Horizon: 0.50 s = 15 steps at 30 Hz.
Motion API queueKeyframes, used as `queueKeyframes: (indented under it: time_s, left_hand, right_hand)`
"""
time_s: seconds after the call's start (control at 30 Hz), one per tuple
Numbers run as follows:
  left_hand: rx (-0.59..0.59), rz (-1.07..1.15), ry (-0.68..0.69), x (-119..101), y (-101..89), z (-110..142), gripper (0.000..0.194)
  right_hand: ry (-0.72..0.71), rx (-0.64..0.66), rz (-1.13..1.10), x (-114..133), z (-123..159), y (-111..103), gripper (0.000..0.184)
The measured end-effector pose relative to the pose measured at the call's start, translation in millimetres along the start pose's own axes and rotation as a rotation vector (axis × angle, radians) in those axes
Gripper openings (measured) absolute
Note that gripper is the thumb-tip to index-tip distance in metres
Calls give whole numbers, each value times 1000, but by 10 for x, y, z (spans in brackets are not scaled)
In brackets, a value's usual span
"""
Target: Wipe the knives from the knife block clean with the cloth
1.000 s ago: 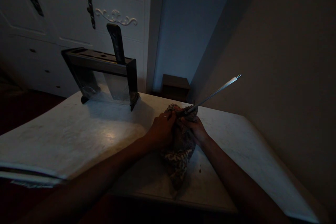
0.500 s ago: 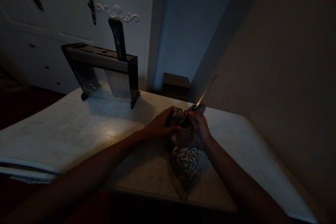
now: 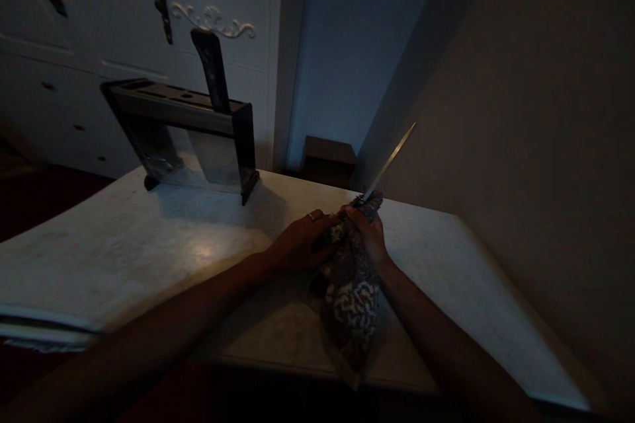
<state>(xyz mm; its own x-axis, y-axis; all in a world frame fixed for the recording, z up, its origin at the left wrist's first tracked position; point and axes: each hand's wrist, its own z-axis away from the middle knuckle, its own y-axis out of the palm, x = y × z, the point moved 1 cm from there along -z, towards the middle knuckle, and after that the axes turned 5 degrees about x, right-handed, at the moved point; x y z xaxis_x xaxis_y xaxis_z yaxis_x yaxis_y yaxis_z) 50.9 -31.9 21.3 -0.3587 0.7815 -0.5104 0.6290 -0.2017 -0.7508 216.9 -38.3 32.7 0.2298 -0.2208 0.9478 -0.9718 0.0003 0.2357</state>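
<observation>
Left hand (image 3: 300, 244): fingers partly curled, bunched patterned cloth (image 3: 354, 307) caught between fingers and thumb, ring (image 3: 315, 215) on one finger. Its fingertips meet the right hand's thumb area; too dark to tell if they touch. Right hand (image 3: 370, 234): closed around the upper end of the cloth, thumb on top, right where the metal blade (image 3: 391, 160) comes out. Can't tell what the fingers under the cloth grip. Cloth sits between the hands and hangs below them toward the near edge of the tabletop (image 3: 198, 264), pale swirl pattern facing up, lower tip at about that edge in view. Can't tell how much of it rests on the top. Blade slants up and right from the hands, tip free, showing past the far edge. Rest, left to right: white cabinet (image 3: 124, 13) behind, dark metal handles, scroll trim on one door. In front of it, knife block (image 3: 178, 112) on the tabletop by the far left corner, slotted top, see-through side, one black knife handle (image 3: 213, 69) upright with a slight tilt near its right end. Brown box (image 3: 327, 152) beyond the far edge, between block and blade. Plain wall (image 3: 526, 112) on the right.
</observation>
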Motion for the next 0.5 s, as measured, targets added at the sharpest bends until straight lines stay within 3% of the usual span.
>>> queueKeyframes:
  time_s: [0.13,0.37,0.5]
  left_hand:
    - [12,-73,56,-15,44,21,57]
    - [91,-393,-86,1,201,-68,69]
    - [89,-444,-144,-5,220,-81,75]
  right_hand:
    - [16,6,-48,3,11,-19,30]
    - [65,-66,-34,-95,-72,-158,39]
    - [74,32,-82,-80,-62,-147,39]
